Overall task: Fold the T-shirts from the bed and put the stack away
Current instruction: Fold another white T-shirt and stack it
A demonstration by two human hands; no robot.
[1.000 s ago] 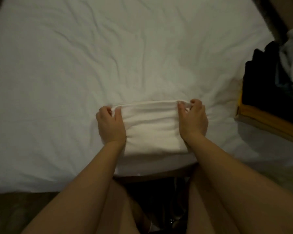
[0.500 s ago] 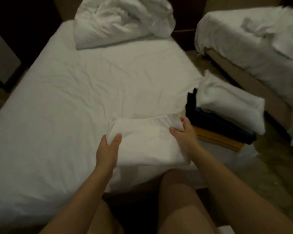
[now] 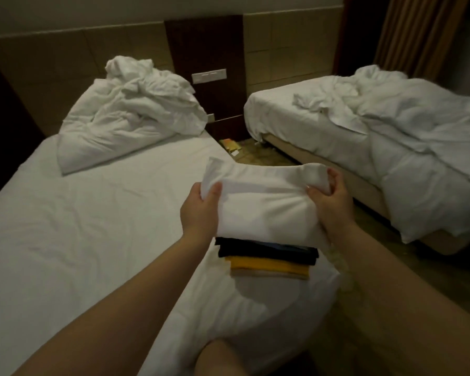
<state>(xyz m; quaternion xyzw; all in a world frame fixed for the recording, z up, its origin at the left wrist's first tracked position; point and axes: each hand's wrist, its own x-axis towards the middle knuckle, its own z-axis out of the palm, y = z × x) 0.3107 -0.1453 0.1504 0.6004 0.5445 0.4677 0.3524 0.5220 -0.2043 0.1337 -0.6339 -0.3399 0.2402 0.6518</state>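
I hold a folded white T-shirt [image 3: 263, 204] with both hands. My left hand [image 3: 200, 211] grips its left edge and my right hand [image 3: 330, 202] grips its right edge. The shirt hangs right over a stack of folded T-shirts [image 3: 269, 257] at the near right corner of the bed [image 3: 79, 240]; dark shirts lie on top, a yellow one and a beige one below. Whether the white shirt touches the stack I cannot tell, since it hides the stack's top.
A crumpled white duvet [image 3: 130, 115] lies at the head of this bed. A second bed [image 3: 377, 137] with rumpled bedding stands to the right across a narrow floor gap. A dark bedside panel [image 3: 206, 74] stands between the beds.
I lifted the folded white T-shirt off the bed and carried it right, over the stack. The view has risen and turned toward the second bed.
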